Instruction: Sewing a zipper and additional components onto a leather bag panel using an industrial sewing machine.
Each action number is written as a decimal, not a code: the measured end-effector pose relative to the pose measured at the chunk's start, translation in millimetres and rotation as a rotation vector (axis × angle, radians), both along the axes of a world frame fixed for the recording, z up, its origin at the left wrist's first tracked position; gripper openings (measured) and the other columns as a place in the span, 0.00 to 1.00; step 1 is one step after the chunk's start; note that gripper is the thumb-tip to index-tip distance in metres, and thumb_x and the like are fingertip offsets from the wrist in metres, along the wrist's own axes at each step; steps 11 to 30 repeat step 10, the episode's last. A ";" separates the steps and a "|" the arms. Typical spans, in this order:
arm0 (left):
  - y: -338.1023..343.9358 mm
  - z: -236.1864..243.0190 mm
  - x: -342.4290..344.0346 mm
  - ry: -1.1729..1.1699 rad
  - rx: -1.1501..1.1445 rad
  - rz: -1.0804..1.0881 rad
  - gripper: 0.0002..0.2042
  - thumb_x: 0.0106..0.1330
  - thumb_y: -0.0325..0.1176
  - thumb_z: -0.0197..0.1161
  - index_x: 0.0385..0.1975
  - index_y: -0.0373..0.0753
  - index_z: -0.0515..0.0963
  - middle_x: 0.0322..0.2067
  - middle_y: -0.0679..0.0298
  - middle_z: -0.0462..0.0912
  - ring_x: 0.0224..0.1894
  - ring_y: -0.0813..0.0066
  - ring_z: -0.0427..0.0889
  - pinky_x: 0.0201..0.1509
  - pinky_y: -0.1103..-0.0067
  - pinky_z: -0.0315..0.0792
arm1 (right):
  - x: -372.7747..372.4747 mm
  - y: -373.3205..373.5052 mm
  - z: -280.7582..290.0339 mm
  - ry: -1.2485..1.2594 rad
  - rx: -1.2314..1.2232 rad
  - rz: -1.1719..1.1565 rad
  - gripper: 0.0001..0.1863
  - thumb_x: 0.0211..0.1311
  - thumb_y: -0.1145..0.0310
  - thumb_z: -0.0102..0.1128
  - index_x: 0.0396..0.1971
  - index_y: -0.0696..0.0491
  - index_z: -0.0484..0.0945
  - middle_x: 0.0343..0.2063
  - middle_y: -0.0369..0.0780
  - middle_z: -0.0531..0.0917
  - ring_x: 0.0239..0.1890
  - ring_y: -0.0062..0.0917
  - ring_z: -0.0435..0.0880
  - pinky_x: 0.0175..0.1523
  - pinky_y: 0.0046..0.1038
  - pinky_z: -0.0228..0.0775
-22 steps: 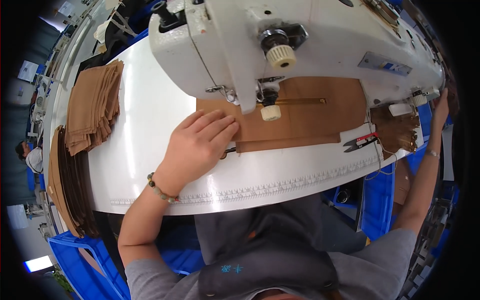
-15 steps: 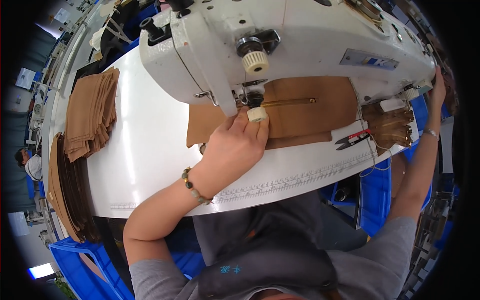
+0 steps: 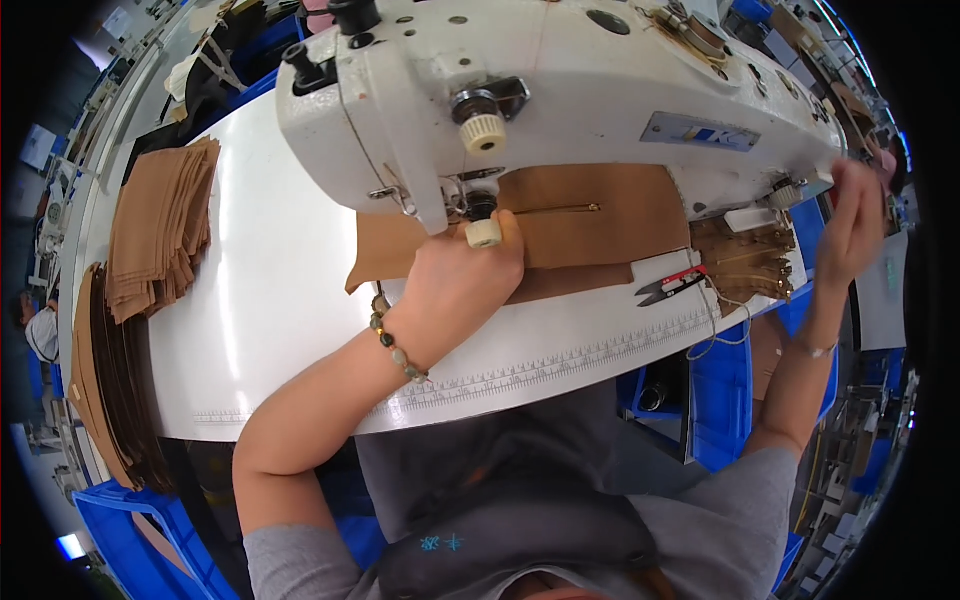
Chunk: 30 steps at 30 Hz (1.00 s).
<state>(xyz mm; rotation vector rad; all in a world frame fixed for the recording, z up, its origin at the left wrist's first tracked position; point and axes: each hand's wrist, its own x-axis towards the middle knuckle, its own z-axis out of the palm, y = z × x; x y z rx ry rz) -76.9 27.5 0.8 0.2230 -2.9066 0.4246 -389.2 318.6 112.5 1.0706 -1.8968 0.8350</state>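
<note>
A brown panel (image 3: 620,235), leather or cloth, lies under the head of a white sewing machine (image 3: 580,90). A brass-coloured zipper (image 3: 550,209) runs along its middle toward the needle area. My left hand (image 3: 465,285) rests on the panel beside the cream knob (image 3: 484,233) near the presser foot. Its fingers are curled, with their tips hidden, so what they pinch, if anything, does not show. My right hand (image 3: 855,225) is raised off the machine's right end, blurred by motion, and nothing is visible in it.
Red-handled thread snips (image 3: 672,285) lie right of the panel, by a bundle of brown zippers (image 3: 745,258). A stack of brown pieces (image 3: 165,225) sits at the left, with darker pieces (image 3: 110,380) at the table edge. Blue bins (image 3: 720,405) stand below the table.
My right hand has come away from the machine's right end and lifted. My left hand's fingers have curled in beside the presser foot. The whole view has shifted slightly.
</note>
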 end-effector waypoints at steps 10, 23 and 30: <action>24.0 27.3 17.8 0.270 0.242 -0.114 0.23 0.58 0.25 0.62 0.57 0.32 0.79 0.50 0.59 0.88 0.41 0.66 0.91 0.41 0.76 0.84 | 169.9 -142.6 -102.3 -0.184 0.957 0.940 0.16 0.68 0.61 0.66 0.53 0.46 0.81 0.46 0.39 0.85 0.49 0.35 0.86 0.56 0.35 0.79; 24.0 27.3 17.8 0.270 0.242 -0.114 0.23 0.58 0.25 0.62 0.57 0.32 0.79 0.50 0.59 0.88 0.41 0.66 0.91 0.41 0.76 0.84 | 169.9 -142.6 -102.3 -0.184 0.957 0.940 0.16 0.68 0.61 0.66 0.53 0.46 0.81 0.46 0.39 0.85 0.49 0.35 0.86 0.56 0.35 0.79; 24.0 27.3 17.8 0.270 0.242 -0.114 0.23 0.58 0.25 0.62 0.57 0.32 0.79 0.50 0.59 0.88 0.41 0.66 0.91 0.41 0.76 0.84 | 169.9 -142.6 -102.3 -0.184 0.957 0.940 0.16 0.68 0.61 0.66 0.53 0.46 0.81 0.46 0.39 0.85 0.49 0.35 0.86 0.56 0.35 0.79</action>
